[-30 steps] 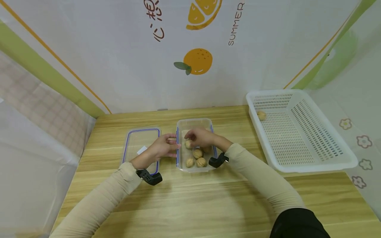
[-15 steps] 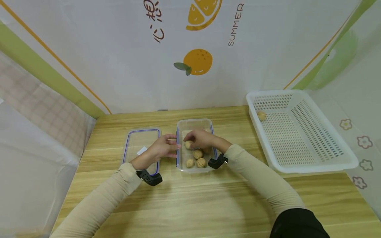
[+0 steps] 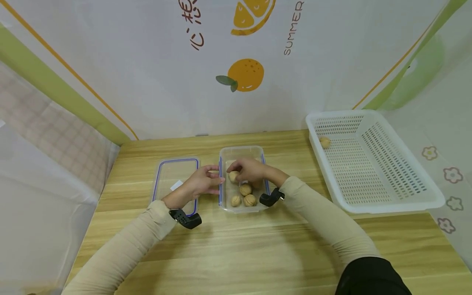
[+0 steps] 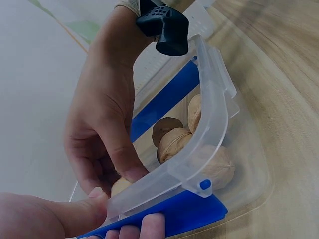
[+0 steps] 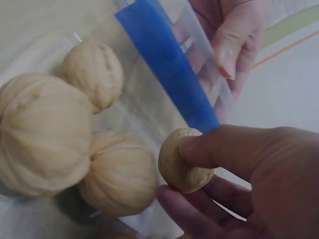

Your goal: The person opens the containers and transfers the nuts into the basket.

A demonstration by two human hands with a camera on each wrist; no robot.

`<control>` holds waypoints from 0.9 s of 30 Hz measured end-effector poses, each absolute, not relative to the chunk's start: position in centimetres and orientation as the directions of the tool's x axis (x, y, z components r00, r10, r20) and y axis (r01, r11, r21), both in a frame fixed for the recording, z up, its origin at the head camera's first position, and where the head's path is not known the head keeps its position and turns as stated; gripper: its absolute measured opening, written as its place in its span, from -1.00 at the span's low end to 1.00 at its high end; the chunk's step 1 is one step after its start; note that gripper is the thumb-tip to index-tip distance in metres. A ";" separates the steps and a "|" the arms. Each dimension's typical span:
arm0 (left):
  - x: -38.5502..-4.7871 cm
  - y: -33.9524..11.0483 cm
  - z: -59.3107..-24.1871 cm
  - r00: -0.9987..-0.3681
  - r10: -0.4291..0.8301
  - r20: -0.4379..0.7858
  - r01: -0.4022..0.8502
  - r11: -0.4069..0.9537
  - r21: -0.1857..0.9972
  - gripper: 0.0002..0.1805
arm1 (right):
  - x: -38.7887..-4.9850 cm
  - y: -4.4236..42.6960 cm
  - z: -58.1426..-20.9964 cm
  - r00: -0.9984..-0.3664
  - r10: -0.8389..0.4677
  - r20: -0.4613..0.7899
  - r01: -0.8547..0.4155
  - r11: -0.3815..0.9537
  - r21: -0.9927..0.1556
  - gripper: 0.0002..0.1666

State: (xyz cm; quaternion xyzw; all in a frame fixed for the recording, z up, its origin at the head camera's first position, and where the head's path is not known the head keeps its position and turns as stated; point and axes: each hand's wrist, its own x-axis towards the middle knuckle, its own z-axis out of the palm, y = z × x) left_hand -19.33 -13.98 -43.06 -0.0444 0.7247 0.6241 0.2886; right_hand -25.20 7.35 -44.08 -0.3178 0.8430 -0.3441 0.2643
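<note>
A clear food container (image 3: 230, 155) with blue side clips stands on the table, with several walnuts inside. My right hand (image 3: 250, 170) reaches into it and pinches a walnut (image 5: 182, 160) between thumb and fingers. Beside that, more walnuts (image 5: 119, 174) lie on the container floor. At the container's left wall is my left hand (image 3: 200, 181). Its thumb lies over the rim and its fingertips rest against the blue clip (image 4: 194, 214) from outside, gripping the edge. Some walnuts are partly hidden under my right hand in the head view.
Left of the container lies its clear lid (image 3: 178, 166) with a blue seal and a white label (image 3: 176, 185), partly beneath my left hand. A white perforated basket (image 3: 387, 205) stands at the right, with a walnut (image 3: 325, 142) in its far left corner.
Almost nothing moves. Both hands keep their places at the container, and the whole head view shifts only slightly.
</note>
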 end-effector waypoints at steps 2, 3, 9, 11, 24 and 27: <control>-19.4 -14.0 -43.1 -0.829 0.293 -0.477 -0.427 0.220 0.877 -0.34 | -25.3 7.5 -43.8 -0.660 -0.715 -0.230 -0.333 0.553 -0.764 -0.55; -19.4 -14.0 -43.1 -0.829 0.292 -0.478 -0.428 0.220 0.877 -0.34 | -25.4 7.5 -43.6 -0.658 -0.718 -0.227 -0.326 0.544 -0.773 -0.55; -19.4 -14.0 -43.1 -0.826 0.297 -0.479 -0.427 0.227 0.875 -0.33 | -25.8 8.2 -42.4 -0.637 -0.749 -0.183 -0.359 0.497 -0.790 -0.55; -19.4 -14.0 -43.1 -0.825 0.301 -0.478 -0.425 0.227 0.876 -0.33 | -26.0 8.5 -41.9 -0.631 -0.759 -0.160 -0.381 0.482 -0.789 -0.55; -19.5 -13.9 -43.2 -0.830 0.287 -0.478 -0.430 0.217 0.876 -0.33 | -26.3 11.1 -36.9 -0.622 -0.774 -0.115 -0.373 0.422 -0.827 -0.55; -19.5 -13.9 -43.2 -0.830 0.289 -0.477 -0.428 0.217 0.877 -0.33 | -26.3 11.8 -35.7 -0.627 -0.773 -0.094 -0.379 0.408 -0.831 -0.56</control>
